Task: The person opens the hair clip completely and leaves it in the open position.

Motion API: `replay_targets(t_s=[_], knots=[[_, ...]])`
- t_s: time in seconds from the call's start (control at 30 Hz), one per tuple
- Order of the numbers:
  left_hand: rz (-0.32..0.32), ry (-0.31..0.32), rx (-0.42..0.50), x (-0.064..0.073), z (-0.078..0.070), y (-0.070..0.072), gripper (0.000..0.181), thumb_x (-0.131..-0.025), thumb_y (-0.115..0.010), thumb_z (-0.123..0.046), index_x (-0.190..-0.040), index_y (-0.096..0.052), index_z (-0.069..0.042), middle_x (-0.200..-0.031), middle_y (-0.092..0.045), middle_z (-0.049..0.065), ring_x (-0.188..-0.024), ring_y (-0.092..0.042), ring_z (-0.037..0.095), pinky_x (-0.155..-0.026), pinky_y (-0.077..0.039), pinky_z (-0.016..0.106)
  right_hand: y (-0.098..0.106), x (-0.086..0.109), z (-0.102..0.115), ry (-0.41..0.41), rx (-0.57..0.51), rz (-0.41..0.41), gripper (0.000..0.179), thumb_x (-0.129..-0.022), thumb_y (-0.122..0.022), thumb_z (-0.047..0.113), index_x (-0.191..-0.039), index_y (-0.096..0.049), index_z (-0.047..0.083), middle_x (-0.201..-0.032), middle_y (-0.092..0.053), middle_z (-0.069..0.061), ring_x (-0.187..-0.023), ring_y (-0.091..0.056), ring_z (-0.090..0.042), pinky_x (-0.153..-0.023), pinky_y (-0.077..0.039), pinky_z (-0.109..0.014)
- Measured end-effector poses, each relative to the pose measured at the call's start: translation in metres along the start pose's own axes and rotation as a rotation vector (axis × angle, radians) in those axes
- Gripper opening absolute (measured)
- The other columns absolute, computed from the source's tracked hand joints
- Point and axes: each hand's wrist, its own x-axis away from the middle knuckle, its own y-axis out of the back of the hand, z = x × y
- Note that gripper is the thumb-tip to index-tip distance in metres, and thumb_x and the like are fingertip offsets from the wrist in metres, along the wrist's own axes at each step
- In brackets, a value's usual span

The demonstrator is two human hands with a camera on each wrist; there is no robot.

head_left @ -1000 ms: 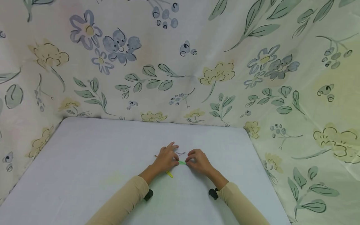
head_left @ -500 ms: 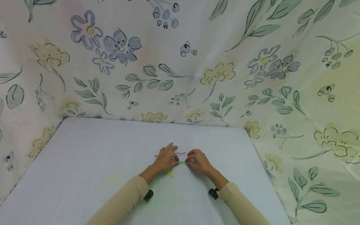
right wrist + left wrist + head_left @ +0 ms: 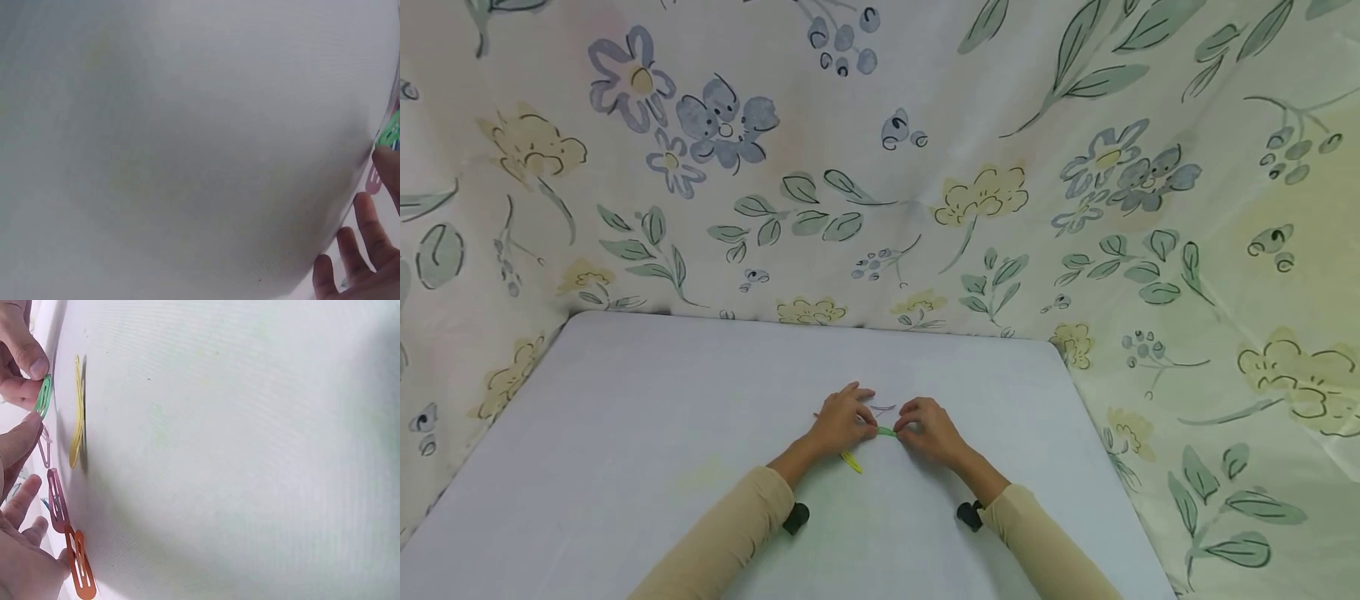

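Observation:
A green snap hair clip (image 3: 886,432) is held level between the two hands at the middle of the white table. My left hand (image 3: 845,419) pinches its left end with thumb and forefinger, the other fingers spread. At the right end, the thumb and forefinger of my right hand (image 3: 930,431) grip it. A yellow hair clip (image 3: 852,463) lies just below the left hand. In the left wrist view, an orange clip (image 3: 79,565), a mauve clip (image 3: 57,503) and a pale pink clip (image 3: 44,447) lie in a row beside the left hand's fingers.
The white table (image 3: 700,400) spreads out around both hands. Behind it hangs a floral curtain (image 3: 865,242), which also runs along both sides. Small black devices (image 3: 969,516) sit at the wrists, under the sleeves.
The green clip has turned slightly and now shows a narrower face. The left hand has shifted a touch; the right hand keeps its place.

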Motion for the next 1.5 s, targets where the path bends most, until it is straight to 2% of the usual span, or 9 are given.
replay_targets(t_s=[0.27,0.37,0.47,0.57,0.7,0.87,1.0,1.17,1.5], knots=[[-0.023,0.140,0.173,-0.003,0.000,0.005,0.004,-0.084,-0.080,-0.018,-0.083,-0.079,-0.014,-0.139,-0.060,0.005,-0.145,-0.032,0.035,-0.098,-0.015,0.084,-0.002,-0.003,0.004,-0.018,-0.064,-0.010,0.008,-0.090,-0.070,0.004,-0.095,-0.075,0.007,-0.110,-0.065,-0.009,-0.114,-0.055,-0.031,-0.101,-0.041,-0.054],[-0.022,0.145,0.238,-0.006,0.001,0.008,0.007,-0.087,-0.077,-0.017,-0.088,-0.078,-0.011,-0.140,-0.059,0.006,-0.144,-0.034,0.036,-0.107,-0.020,0.074,0.000,-0.005,0.005,-0.035,-0.114,-0.015,0.011,-0.093,-0.066,0.003,-0.100,-0.074,0.006,-0.111,-0.066,-0.009,-0.114,-0.056,-0.030,-0.100,-0.042,-0.053],[-0.017,0.134,0.290,-0.008,0.001,0.012,0.008,-0.090,-0.073,-0.014,-0.091,-0.077,-0.008,-0.139,-0.059,0.010,-0.142,-0.036,0.037,-0.115,-0.024,0.058,0.005,-0.009,0.008,-0.090,-0.215,-0.003,0.013,-0.095,-0.063,0.003,-0.104,-0.073,0.006,-0.112,-0.068,-0.007,-0.113,-0.059,-0.028,-0.098,-0.046,-0.051],[-0.023,0.159,0.335,-0.008,-0.001,0.017,0.009,-0.092,-0.071,-0.014,-0.091,-0.077,-0.007,-0.138,-0.060,0.011,-0.140,-0.040,0.038,-0.115,-0.024,0.058,0.011,-0.012,0.012,-0.172,-0.338,0.017,0.016,-0.098,-0.061,0.007,-0.108,-0.073,0.006,-0.116,-0.069,-0.006,-0.115,-0.060,-0.027,-0.097,-0.047,-0.051],[-0.042,0.236,0.433,-0.009,-0.004,0.022,0.011,-0.094,-0.070,-0.015,-0.093,-0.076,-0.006,-0.137,-0.060,0.009,-0.139,-0.042,0.035,-0.115,-0.025,0.055,0.016,-0.017,0.016,-0.277,-0.478,0.030,0.022,-0.100,-0.059,0.017,-0.115,-0.072,0.006,-0.122,-0.068,-0.007,-0.122,-0.056,-0.027,-0.106,-0.040,-0.055],[-0.052,0.323,0.577,-0.011,-0.005,0.026,0.019,-0.096,-0.067,-0.019,-0.103,-0.074,-0.002,-0.139,-0.058,0.007,-0.141,-0.038,0.031,-0.117,-0.023,0.052,0.020,-0.021,0.019,-0.339,-0.650,0.053,0.031,-0.103,-0.055,0.022,-0.123,-0.067,0.002,-0.130,-0.064,-0.009,-0.126,-0.053,-0.030,-0.107,-0.040,-0.051],[-0.055,0.350,0.680,-0.013,-0.006,0.029,0.022,-0.097,-0.066,-0.020,-0.105,-0.072,0.000,-0.142,-0.056,0.008,-0.143,-0.036,0.031,-0.117,-0.022,0.052,0.022,-0.025,0.020,-0.332,-0.737,0.062,0.034,-0.105,-0.052,0.024,-0.126,-0.065,0.000,-0.131,-0.063,-0.009,-0.128,-0.051,-0.028,-0.107,-0.041,-0.048],[-0.055,0.361,0.754,-0.014,-0.007,0.031,0.027,-0.098,-0.064,-0.021,-0.105,-0.070,0.004,-0.146,-0.052,0.009,-0.143,-0.036,0.032,-0.117,-0.023,0.052,0.025,-0.028,0.020,-0.303,-0.805,0.052,0.036,-0.105,-0.051,0.024,-0.126,-0.063,-0.002,-0.135,-0.061,-0.011,-0.132,-0.047,-0.027,-0.109,-0.038,-0.050],[-0.061,0.382,0.797,-0.016,-0.015,0.036,0.027,-0.099,-0.063,-0.020,-0.108,-0.070,0.004,-0.146,-0.051,0.007,-0.141,-0.039,0.029,-0.113,-0.035,0.044,0.027,-0.033,0.024,-0.286,-0.885,-0.006,0.035,-0.105,-0.051,0.020,-0.124,-0.063,-0.007,-0.139,-0.057,-0.018,-0.131,-0.049,-0.024,-0.110,-0.037,-0.054]])
